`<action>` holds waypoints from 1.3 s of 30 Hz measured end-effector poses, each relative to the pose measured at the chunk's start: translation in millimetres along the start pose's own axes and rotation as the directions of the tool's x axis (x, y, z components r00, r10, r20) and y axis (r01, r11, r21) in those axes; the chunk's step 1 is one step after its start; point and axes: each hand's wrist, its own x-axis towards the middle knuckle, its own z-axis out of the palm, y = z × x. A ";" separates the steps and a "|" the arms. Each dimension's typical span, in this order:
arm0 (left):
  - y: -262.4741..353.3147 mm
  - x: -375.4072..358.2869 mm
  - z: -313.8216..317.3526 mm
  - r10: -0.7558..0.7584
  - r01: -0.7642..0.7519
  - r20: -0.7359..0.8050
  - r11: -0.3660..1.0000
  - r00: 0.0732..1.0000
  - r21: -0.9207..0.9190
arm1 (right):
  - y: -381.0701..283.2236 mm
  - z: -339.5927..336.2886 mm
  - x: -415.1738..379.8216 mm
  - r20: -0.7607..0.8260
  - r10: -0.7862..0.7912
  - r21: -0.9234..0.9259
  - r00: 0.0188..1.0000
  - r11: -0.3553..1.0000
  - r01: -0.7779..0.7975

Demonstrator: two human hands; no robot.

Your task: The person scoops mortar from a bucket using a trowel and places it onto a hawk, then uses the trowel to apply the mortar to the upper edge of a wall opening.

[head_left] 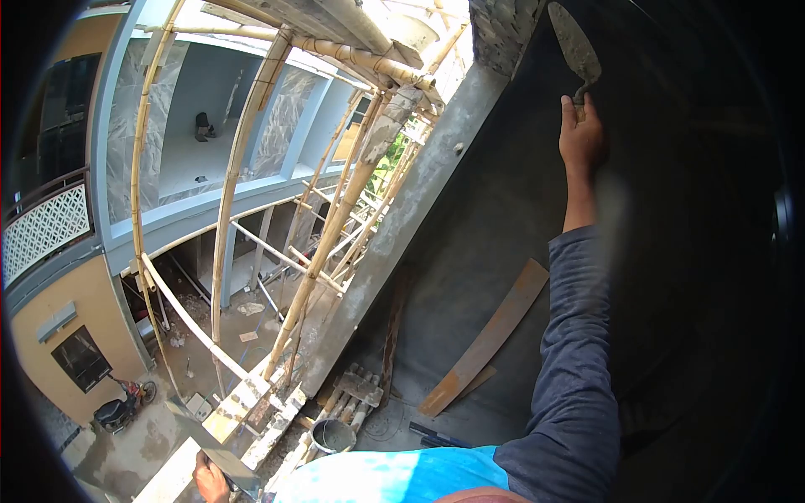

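My right hand [583, 138] is raised at the upper right, its fingers closed around the handle of a pointed trowel [573, 40]. The trowel's blade points up, close to the dark plastered wall [470, 226]. Low on the left, my left hand [210, 479] is wrapped round the edge of a flat grey board [214, 453]. Whether any mortar lies on the board cannot be made out. A bucket [334, 436] with grey material inside stands just in front of my body, beside bamboo poles.
Bamboo scaffolding [335, 210] rises left of the grey concrete edge [402, 226]. A long wooden plank [486, 339] leans at the wall's foot. Far below is a courtyard with a parked motorbike [122, 408]. A building with a white lattice railing [46, 239] stands opposite.
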 end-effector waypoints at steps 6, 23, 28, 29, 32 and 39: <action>1.6 -4.3 -4.8 -0.012 0.012 -0.003 1.000 1.000 0.009 | 7.4 4.6 -3.2 0.014 -0.102 -0.106 0.995 0.989 0.103; 33.5 -23.5 -13.6 0.077 -0.070 0.048 0.987 0.996 -0.143 | 22.0 -4.2 -35.2 0.166 0.118 0.112 0.979 0.984 -0.137; -4.0 -7.2 -17.6 0.158 -0.155 0.020 0.982 0.987 -0.110 | 29.3 -9.5 -88.9 0.575 0.200 0.460 0.793 0.723 -0.516; 8.1 -8.1 -19.4 0.190 -0.185 0.018 0.972 0.982 -0.147 | 25.6 -16.7 -102.6 0.722 0.186 0.524 0.667 0.483 -0.702; 2.9 0.9 -26.2 0.077 -0.076 0.019 0.996 0.997 -0.054 | 28.1 -26.0 -156.8 0.851 0.112 0.472 0.513 0.265 -0.841; 66.2 -26.5 -29.9 0.125 -0.131 -0.143 0.991 0.982 -0.034 | 14.1 -51.6 -391.6 0.998 -0.010 0.060 0.059 0.117 -0.991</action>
